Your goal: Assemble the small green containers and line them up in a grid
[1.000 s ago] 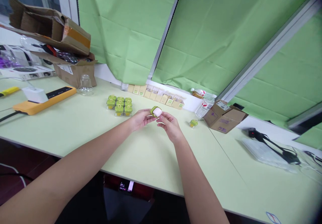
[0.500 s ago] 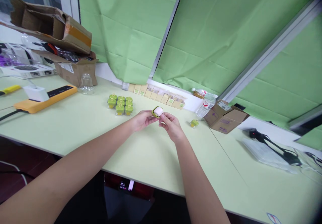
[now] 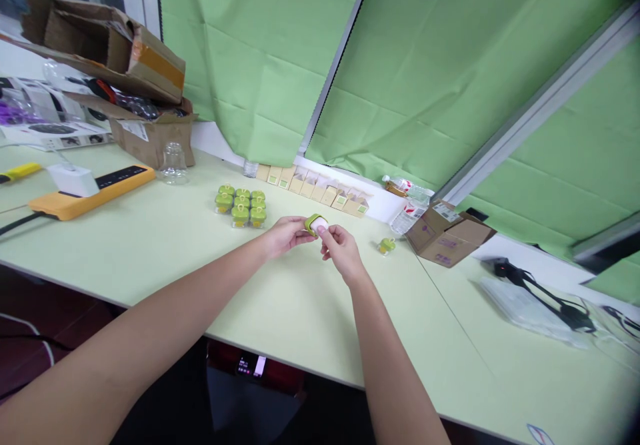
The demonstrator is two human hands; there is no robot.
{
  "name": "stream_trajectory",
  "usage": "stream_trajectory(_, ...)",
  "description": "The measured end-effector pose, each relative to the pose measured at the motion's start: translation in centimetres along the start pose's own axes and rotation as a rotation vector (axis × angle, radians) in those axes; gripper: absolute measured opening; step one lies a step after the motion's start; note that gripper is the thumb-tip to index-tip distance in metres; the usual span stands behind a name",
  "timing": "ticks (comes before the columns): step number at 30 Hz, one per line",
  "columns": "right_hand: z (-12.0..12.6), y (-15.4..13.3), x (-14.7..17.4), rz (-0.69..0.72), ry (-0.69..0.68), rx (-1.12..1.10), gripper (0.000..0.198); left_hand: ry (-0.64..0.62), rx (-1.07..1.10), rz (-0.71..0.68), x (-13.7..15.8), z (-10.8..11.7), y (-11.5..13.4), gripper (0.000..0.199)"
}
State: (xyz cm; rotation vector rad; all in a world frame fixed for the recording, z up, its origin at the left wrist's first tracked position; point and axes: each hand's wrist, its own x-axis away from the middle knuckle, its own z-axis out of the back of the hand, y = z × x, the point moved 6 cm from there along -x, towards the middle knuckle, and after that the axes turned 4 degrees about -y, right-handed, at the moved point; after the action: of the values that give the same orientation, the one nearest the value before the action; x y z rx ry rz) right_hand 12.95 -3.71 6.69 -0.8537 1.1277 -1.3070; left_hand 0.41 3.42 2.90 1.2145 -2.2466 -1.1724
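My left hand is closed on the edge of a small green lid, tilted above the table. A pale, whitish rounded piece sits in the lid. The thumb and fingers of my right hand pinch that pale piece at its right side. Left of my hands stand several small clear containers with green lids, packed close together. One more green-lidded container stands alone to the right of my right hand.
A row of small cardboard boxes lines the wall. An orange power strip, a clear jar and cardboard boxes are on the left. On the right are plastic bottles, an opened carton and black cables.
The pale piece has shifted right and tilted out of the green lid a little, with my right thumb now over it. The other things on the table stay put.
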Motion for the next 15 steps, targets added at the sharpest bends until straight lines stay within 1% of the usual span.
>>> stream_trajectory(2,-0.3,0.3,-0.1,-0.001,-0.061,-0.037,0.043,-0.009,-0.017,0.01,0.1,0.0,-0.1,0.013)
stream_trajectory(5,-0.7,0.5,-0.3,0.041,-0.164,-0.089,0.038,-0.029,-0.019,0.016,0.1,0.1,-0.1,0.014)
stream_trajectory(8,-0.6,0.8,-0.5,0.085,-0.183,-0.104,0.034,-0.06,0.0,0.028,0.2,0.1,-0.1,0.014)
stream_trajectory(11,-0.5,1.3,-0.7,0.078,-0.163,-0.073,0.035,-0.052,-0.005,0.025,0.1,0.0,0.3,0.015)
stream_trajectory(13,-0.3,1.7,-0.9,0.053,-0.121,-0.043,0.037,0.009,-0.051,-0.043,-0.2,0.4,1.3,0.014)
stream_trajectory(15,0.1,2.0,-1.2,0.031,-0.053,-0.028,0.037,0.12,-0.168,-0.198,-0.4,1.3,3.2,0.013)
